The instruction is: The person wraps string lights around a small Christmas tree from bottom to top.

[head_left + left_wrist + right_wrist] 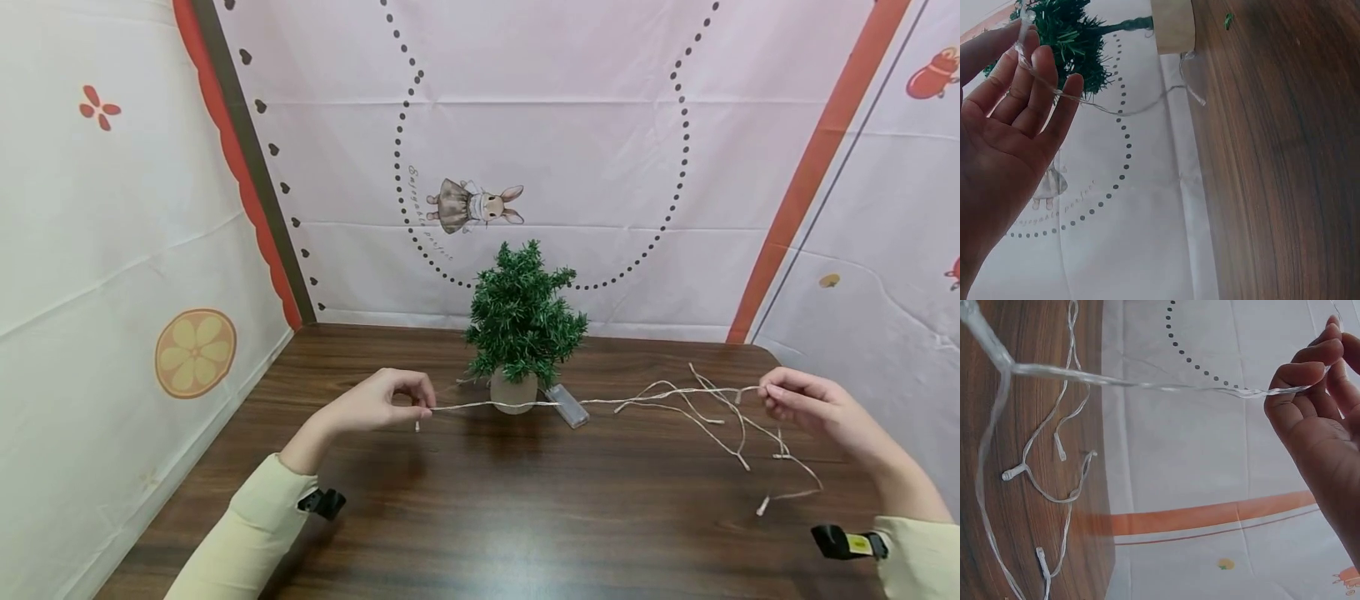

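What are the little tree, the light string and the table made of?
Little tree: probably slightly shiny plastic; its green needles look like thin cut strips.
Light string: probably glossy clear plastic around wire; its twisted strands catch the light.
Table: wood or a printed lookalike, softly shiny; the streaky brown grain fits both.

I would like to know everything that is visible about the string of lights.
The string of lights looks like thin, twisted, clear-coated wire with small, pale, tubular bulbs; none looks lit. The left hand and right hand hold it, with a nearly straight stretch between them crossing in front of the pale pot in the head view. Further lengths lie in loose loops on the brown table, near the right hand.
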Demonstrator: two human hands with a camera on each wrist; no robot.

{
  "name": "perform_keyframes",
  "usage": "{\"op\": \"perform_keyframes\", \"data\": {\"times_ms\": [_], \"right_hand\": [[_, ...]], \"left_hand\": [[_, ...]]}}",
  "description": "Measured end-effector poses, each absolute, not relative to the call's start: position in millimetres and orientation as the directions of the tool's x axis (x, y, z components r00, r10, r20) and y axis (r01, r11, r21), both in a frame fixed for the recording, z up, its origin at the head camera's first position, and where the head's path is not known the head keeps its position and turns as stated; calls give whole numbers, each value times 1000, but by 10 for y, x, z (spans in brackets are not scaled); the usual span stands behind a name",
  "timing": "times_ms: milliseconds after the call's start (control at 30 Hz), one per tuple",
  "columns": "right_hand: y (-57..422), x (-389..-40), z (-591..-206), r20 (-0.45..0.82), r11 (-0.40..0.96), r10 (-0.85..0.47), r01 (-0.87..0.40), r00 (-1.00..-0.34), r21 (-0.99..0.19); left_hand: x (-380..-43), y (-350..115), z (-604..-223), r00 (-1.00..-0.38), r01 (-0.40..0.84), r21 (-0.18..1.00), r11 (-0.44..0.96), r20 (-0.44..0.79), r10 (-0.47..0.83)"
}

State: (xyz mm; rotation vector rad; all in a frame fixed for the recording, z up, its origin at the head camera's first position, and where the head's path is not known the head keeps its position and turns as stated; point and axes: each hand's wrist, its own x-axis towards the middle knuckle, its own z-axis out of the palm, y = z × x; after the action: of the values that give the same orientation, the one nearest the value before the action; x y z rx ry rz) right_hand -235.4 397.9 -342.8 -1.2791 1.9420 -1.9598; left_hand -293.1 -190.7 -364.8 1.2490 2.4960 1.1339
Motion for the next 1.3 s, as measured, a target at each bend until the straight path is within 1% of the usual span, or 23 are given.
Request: {"op": "perform_keyframes", "data": {"times_ms": [200,333,467,600,867,933,1167,1300], "right_hand": [[4006,-2365,-3430,507,-291,-588,-420,-631,-860],[4024,-2378,-3434,520,-341,-592,-394,-616,-854],[4044,-2382,-3439,531,-392,-577,-361,-620,-847],[4052,-2384,-3420,538,-429,-547,-338,-641,-838],[4022,-2389,-3387,555,-496,-528,-297,-643,-816],[4009,-2390,-3384,563,-503,-513,-305,-648,-809],[3969,-2397,-3361,594,-465,-430,-398,-680,-791],[3956,-2412,-3335,612,-472,-400,-419,-682,-776]], "left_hand": [[-2936,-1919,-3621,-657,633,689,353,236,716],[-3006,-1967,-3646,-660,644,694,320,293,692],[-3028,-1990,-3623,-677,649,702,292,359,642],[-3002,-1959,-3544,-700,653,702,282,418,579],[-2928,-1784,-3312,-761,610,750,256,463,454],[-2934,-1750,-3286,-769,604,756,254,468,435],[-2991,-1648,-3221,-770,607,759,236,490,408],[-3013,-1590,-3183,-774,602,767,222,494,396]]}}
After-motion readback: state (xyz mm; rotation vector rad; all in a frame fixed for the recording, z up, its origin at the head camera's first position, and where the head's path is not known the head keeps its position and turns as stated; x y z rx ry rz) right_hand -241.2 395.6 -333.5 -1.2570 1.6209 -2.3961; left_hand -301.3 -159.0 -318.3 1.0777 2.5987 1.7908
